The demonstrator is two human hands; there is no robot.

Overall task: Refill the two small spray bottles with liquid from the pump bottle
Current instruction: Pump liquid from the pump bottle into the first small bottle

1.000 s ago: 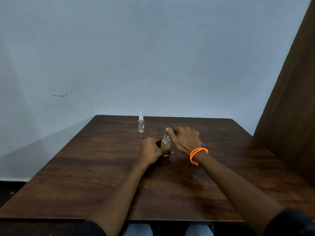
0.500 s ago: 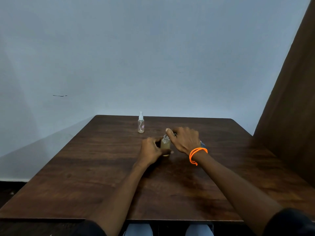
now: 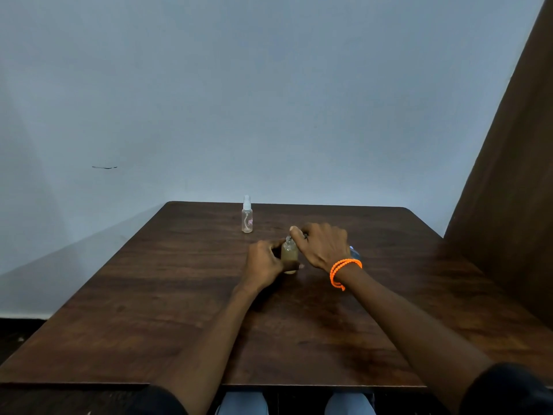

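- Two hands are working at the small amber-filled clear bottle [image 3: 289, 256] mid-desk: the left hand [image 3: 263, 263] is curling closed around its body, and the right hand [image 3: 321, 244] is pinching its top.
- Little is changing from a second ago; the right hand is sinking slightly, probably seating or twisting the cap.
- Behind them the clear capped spray bottle [image 3: 247, 215] is standing upright and untouched on the dark wooden desk [image 3: 179, 295].
- Something bluish [image 3: 354, 252] is peeking out behind the right wrist, too hidden to identify.

A dark wooden table [image 3: 149, 295] stands against a pale blue-grey wall [image 3: 269, 100] — a brown wooden panel [image 3: 514, 190] rises at right.
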